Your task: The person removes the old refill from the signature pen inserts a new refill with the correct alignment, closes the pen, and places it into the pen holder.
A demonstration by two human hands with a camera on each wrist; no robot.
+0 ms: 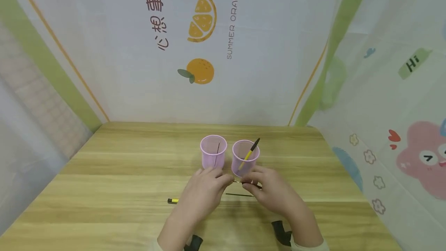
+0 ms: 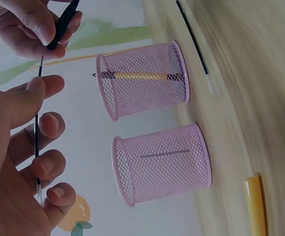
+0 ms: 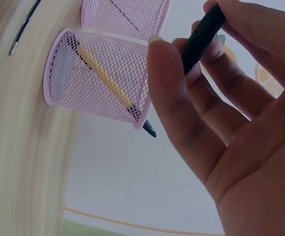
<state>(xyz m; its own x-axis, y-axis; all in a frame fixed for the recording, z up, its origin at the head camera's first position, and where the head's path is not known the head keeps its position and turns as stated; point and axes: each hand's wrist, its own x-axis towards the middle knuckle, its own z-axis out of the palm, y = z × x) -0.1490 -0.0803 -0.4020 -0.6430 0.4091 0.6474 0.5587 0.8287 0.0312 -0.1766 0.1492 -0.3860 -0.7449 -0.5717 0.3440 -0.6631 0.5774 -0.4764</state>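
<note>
Pinching a thin dark refill point(image 2: 36, 130), the left hand point(image 1: 206, 191) was near the right hand point(image 1: 271, 189), which gripped a black pen part point(image 3: 204, 38). Both pieces were above the table point(image 1: 104, 204), close to two pink mesh cups point(image 2: 164, 169); another refill point(image 1: 239, 195) lay on it.

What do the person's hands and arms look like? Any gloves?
No gloves! The left hand and right hand are bare, with no rings showing. Pale edges of a left sleeve and right sleeve peek in. Curved black pieces show near both arms; any fastening is hidden.
</note>
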